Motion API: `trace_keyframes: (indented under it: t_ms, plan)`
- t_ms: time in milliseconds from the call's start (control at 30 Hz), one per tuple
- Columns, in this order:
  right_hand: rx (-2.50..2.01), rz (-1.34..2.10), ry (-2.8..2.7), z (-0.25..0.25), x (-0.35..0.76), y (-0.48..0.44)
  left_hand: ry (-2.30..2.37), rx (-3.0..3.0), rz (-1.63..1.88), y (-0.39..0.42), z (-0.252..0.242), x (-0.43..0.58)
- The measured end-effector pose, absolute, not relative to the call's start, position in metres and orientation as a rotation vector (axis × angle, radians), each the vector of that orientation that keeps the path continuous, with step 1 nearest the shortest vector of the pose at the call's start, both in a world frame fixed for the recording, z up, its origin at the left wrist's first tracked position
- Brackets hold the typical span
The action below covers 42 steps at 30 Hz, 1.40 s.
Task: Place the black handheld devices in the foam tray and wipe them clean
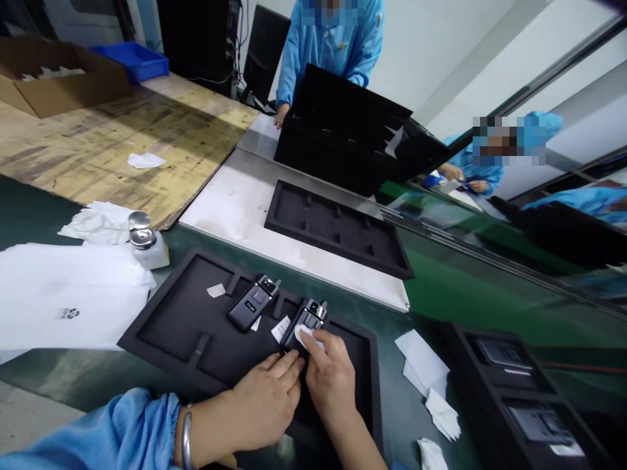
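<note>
A black walkie-talkie with a stubby antenna lies in a black foam tray. My left hand steadies its lower end, fingers closed together, the thumb hidden. Pinched in my right hand is a small white wipe, pressed on the front of that device. Left of it, a second walkie-talkie rests at a slant across the tray's dividers. A white label with print and a small pale slip lie near the two devices.
A dispenser bottle with its metal lid up stands beside crumpled wipes and white bags. Another foam tray sits ahead; one with devices is at right. Used wipes lie between. A co-worker holds black trays opposite.
</note>
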State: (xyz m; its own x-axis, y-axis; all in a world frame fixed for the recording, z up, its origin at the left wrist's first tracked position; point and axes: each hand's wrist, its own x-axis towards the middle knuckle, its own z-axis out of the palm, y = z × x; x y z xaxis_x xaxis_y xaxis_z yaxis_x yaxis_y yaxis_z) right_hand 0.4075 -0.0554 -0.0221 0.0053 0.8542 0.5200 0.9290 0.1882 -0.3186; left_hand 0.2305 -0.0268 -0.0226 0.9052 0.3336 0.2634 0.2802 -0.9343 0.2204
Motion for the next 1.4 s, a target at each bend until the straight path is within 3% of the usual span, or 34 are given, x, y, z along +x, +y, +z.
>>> trace_keyframes:
  t_ms: [133,367,667,900,1067,1267,1400]
  plan:
    - [-1.678,-0.079,-1.844,-0.016,0.406,-0.056,0.448,2.880,0.525,-0.028,-0.020,0.228]
    - [-1.608,-0.025,-1.766,0.002,0.350,0.004,0.745,2.729,0.954,-0.018,-0.027,0.180]
    - [-1.548,-0.104,-2.027,-0.018,0.299,0.025,0.916,2.651,0.602,-0.006,-0.030,0.149]
    - [-1.518,0.002,-1.931,-0.003,0.342,-0.006,0.861,2.587,0.664,-0.001,-0.029,0.148]
    - [-1.724,-0.196,-1.762,-0.012,0.403,-0.043,0.794,2.616,0.700,-0.001,-0.025,0.150]
    - [-1.663,-0.057,-1.883,-0.022,0.400,-0.059,0.771,2.582,0.685,0.000,-0.018,0.158]
    - [-1.680,-0.185,-1.852,-0.016,0.393,-0.045,0.747,2.580,0.735,-0.002,-0.015,0.165]
